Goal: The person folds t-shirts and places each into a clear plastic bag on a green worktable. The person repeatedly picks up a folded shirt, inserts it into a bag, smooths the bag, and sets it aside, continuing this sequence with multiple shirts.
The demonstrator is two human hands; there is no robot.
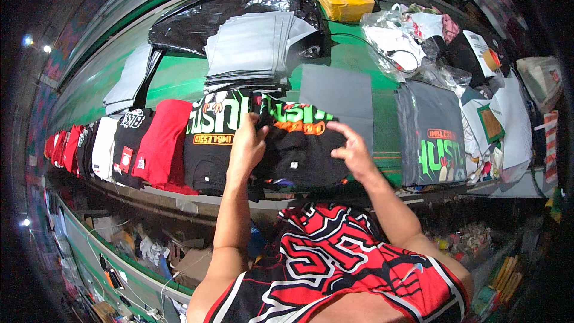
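Note:
Folded black T-shirts with green, white and orange prints lie side by side at the front of the green table; one is on the left [212,161], another on the right [296,164]. My left hand [251,144] grips the right shirt at its left edge, fingers curled. My right hand [350,149], thumb and fingers apart, is at that shirt's right side. A grey sheet [335,87] lies behind this shirt. Farther right stand folded shirts in clear grey packaging [427,114] with a similar print.
Folded red, white and black garments [161,138] line the left. Grey mailer bags [242,48] and black plastic [185,15] lie behind. A yellow taped block [335,6] holds a small device. Bagged items [400,45] crowd the right. Clutter [167,251] fills the space below the table's edge.

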